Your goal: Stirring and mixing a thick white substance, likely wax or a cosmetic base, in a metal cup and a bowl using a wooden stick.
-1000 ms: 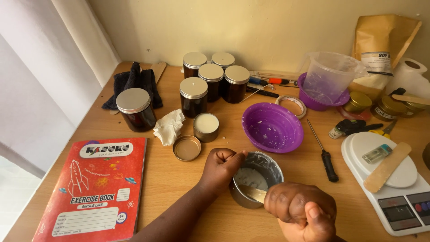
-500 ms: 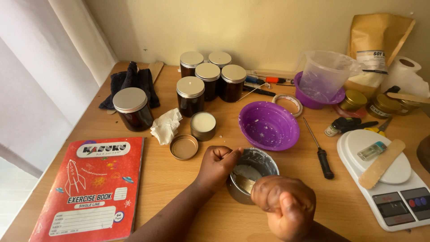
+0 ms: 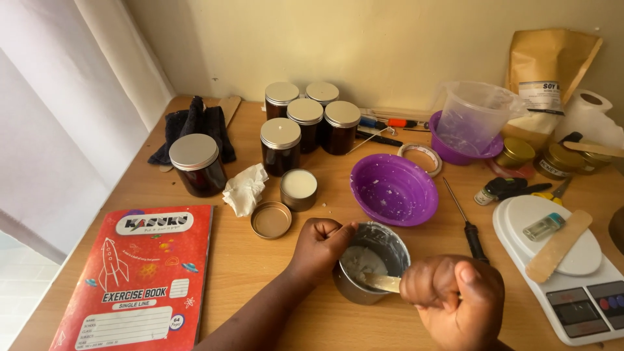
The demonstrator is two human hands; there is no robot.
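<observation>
the left hand (image 3: 320, 247) sits near the front edge of the table, fingers curled into a loose fist, knuckles up, thumb tucked toward the right. its bare forearm runs back and down to the bottom edge of the view, wrist nearly straight. the right hand (image 3: 455, 300) is closer to the front edge, just right of the left, closed in a tight fist with the thumb pressed on top, knuckles facing left. the two hands are near each other, not touching.
</observation>
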